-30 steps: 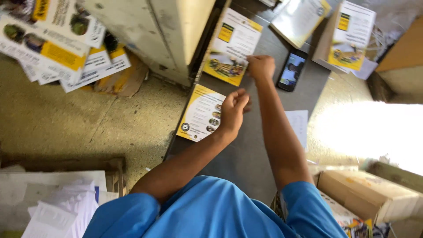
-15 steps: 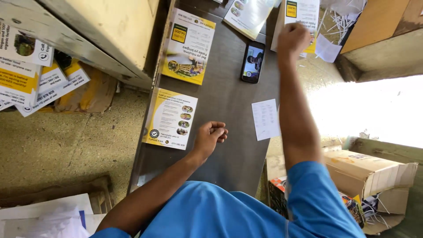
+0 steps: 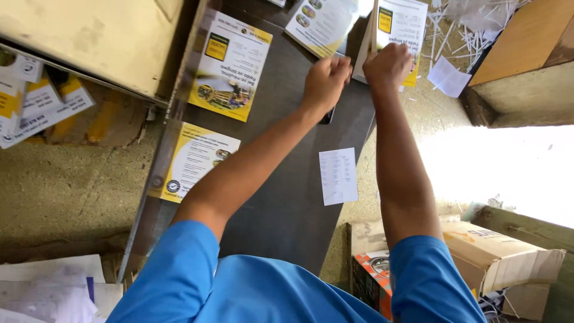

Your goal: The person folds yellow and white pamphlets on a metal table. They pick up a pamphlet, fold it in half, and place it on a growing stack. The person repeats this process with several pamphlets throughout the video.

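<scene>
Leaflets lie on the grey desk: both hands, left hand and right hand, close their grip on a white-yellow leaflet stack; 2 yellow flyers lie left of it, a white slip below.

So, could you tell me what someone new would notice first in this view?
Probably the two bare arms in blue sleeves reaching up the frame, the left hand and right hand closed side by side on a stack of leaflets at the far end of the dark table. Next, two yellow-and-white flyers lie along its left edge, and a small white slip at its right edge.
</scene>
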